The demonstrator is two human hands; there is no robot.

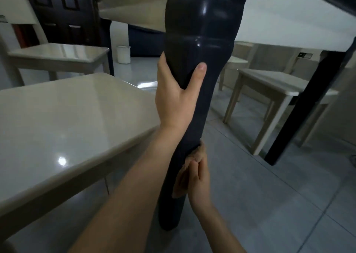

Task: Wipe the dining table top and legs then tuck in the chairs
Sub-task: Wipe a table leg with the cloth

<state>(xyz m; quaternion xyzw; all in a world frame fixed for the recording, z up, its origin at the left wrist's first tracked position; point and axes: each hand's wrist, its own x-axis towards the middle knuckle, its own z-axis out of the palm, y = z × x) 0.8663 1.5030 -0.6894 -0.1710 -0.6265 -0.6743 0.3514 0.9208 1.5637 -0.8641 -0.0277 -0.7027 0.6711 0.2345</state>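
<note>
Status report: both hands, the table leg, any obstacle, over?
Left hand grips table leg high. Right hand presses cloth low on it. Chair close on left.

Head view, low beside table leg [196,121]

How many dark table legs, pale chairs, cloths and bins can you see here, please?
Dark table legs: 3 (near table leg, right table leg, far table leg)
Pale chairs: 4 (near-left chair, far-left chair, right chair, back chair)
Cloths: 1, the brown cloth
Bins: 1, the white bin
Total: 9
</note>
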